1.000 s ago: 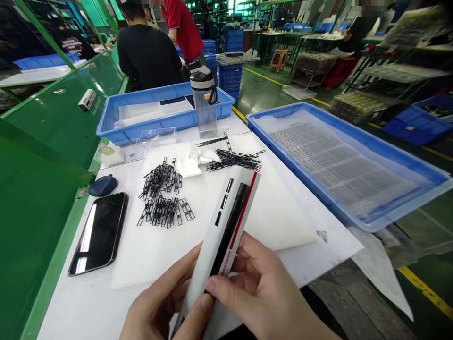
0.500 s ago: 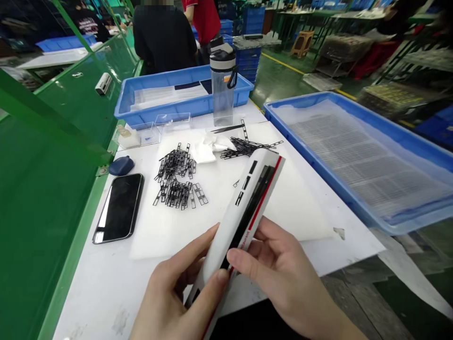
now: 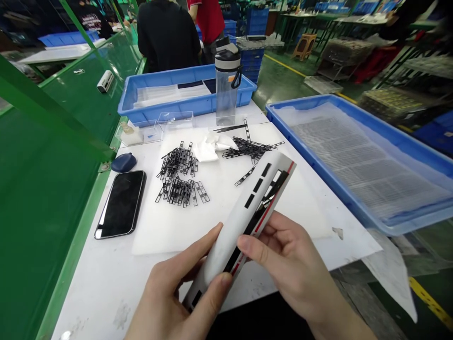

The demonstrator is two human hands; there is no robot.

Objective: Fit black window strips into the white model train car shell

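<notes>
On my head feed I see a white table [image 3: 88, 283] with a white foam sheet [image 3: 170, 231] spread over it. Left of the sheet I make out a smartphone [image 3: 121, 204], screen up, and just beyond it a dark blue rounded case [image 3: 123, 162]. Farther back are clear plastic boxes [image 3: 153, 131], an upright water bottle [image 3: 225, 106] and a blue plastic tray [image 3: 198, 105]. On the sheet I see two adjoining left heaps of black ladder-like strips [image 3: 178, 160], a right-hand heap [image 3: 251, 148], a loose strip [image 3: 245, 175] near it, and crumpled white tissue [image 3: 208, 147] between. Dark tweezers [image 3: 230, 128] lie at the far edge.
</notes>
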